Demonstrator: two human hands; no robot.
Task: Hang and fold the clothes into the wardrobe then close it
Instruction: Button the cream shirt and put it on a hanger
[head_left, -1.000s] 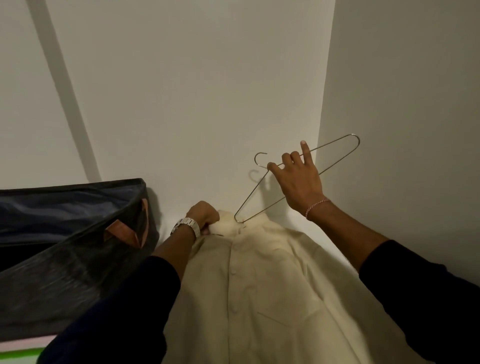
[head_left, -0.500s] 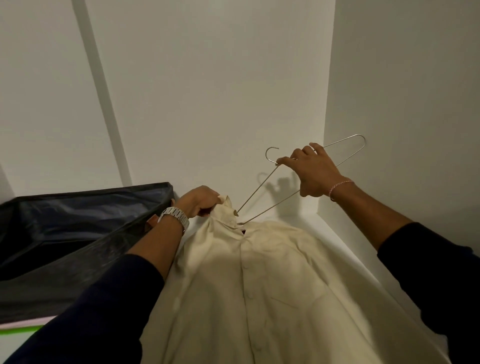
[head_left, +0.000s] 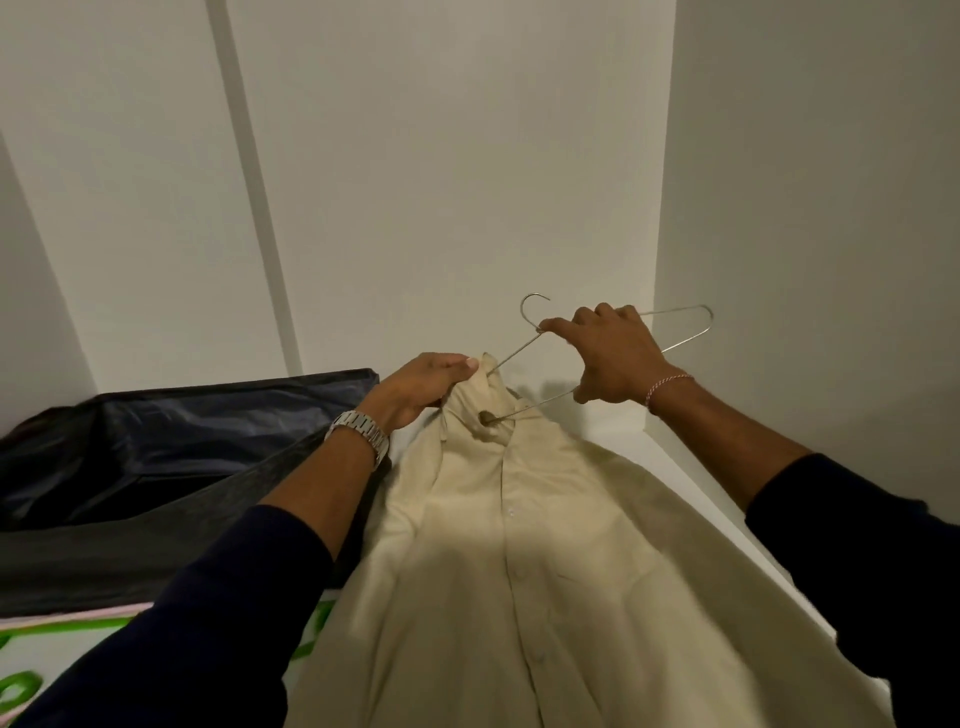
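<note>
Hanger (head_left: 524, 410) end now inside shirt (head_left: 519, 545) collar.

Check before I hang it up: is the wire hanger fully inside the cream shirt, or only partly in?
Partly in. One end of the thin metal wire hanger enters the cream button-up shirt at its collar; hook and other end stay outside.

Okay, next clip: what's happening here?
A person is putting a cream button-up shirt onto a wire hanger. The left hand pinches the collar, while the right hand grips the hanger near its hook. One hanger end is inside the neck opening; the other end is outside. A dark fabric bag lies to the left.
</note>
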